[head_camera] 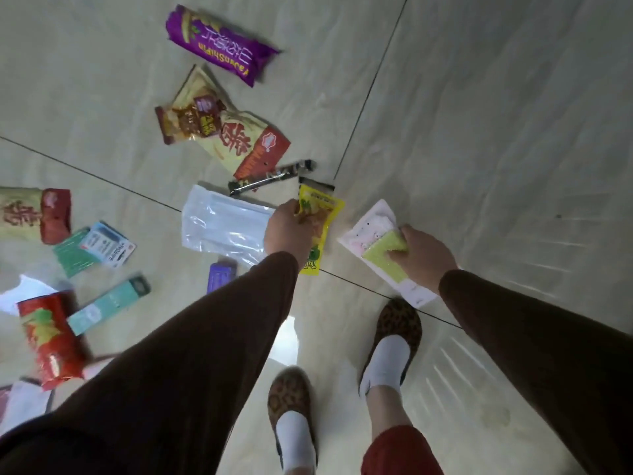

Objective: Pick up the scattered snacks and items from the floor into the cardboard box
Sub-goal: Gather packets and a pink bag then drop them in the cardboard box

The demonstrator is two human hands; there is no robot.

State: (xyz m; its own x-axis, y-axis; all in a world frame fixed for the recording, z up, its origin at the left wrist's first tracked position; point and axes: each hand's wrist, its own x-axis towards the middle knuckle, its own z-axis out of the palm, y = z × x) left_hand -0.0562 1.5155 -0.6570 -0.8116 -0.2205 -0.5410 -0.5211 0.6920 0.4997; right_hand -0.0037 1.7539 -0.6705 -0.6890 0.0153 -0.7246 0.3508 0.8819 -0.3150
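Early stage is judged: most items are not yet collected. The left hand [289, 231] is curled around a yellow packet [317, 221]; the right hand [423, 255] is clamped on a white-and-green pack [380, 241], both just above the floor [479, 132]. Left on the floor: purple bag [219, 46], carrot-print bag [226, 132], dark stick [270, 178], clear pouch [222, 224], small purple packet [221, 275], teal cards [94, 248], teal box [109, 305], red bag [51, 341]. The cardboard box is not in view. Items at the floor's left edge are cut off and blurred.
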